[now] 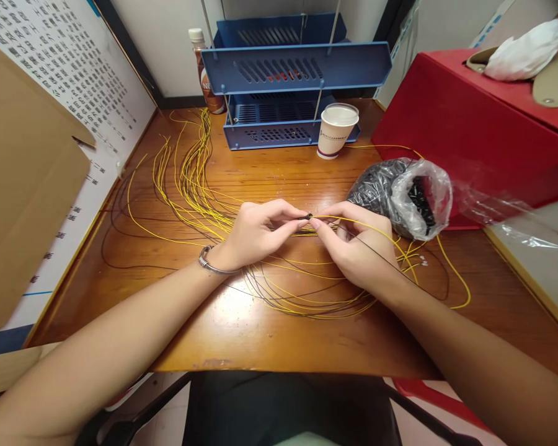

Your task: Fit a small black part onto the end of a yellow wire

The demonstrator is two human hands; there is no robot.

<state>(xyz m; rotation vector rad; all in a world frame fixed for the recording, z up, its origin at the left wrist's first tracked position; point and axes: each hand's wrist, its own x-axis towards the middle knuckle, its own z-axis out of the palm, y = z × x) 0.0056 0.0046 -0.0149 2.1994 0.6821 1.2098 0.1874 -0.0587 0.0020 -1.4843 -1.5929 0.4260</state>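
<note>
Forearms fill the foreground, meeting over a wooden desk (pixel 260 334). Left hand (pixel 253 235) pinches a small black piece (pixel 309 216), possibly a sleeve or connector, too small to tell; right hand (pixel 353 238) grips a yellow wire (pixel 353 220) at that piece. Best done with fingertips close and the wire end held straight. Surrounding: loose yellow wires (pixel 190 179), plastic bag of black parts (pixel 400 192), paper cup (pixel 336 130), blue tray rack (pixel 288 93), red box (pixel 469 124).

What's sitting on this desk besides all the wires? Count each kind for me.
Blue tray rack: 1
Paper cup: 1
Bottle: 1
Plastic bag of black parts: 1
Red box: 1
Total: 5
</note>
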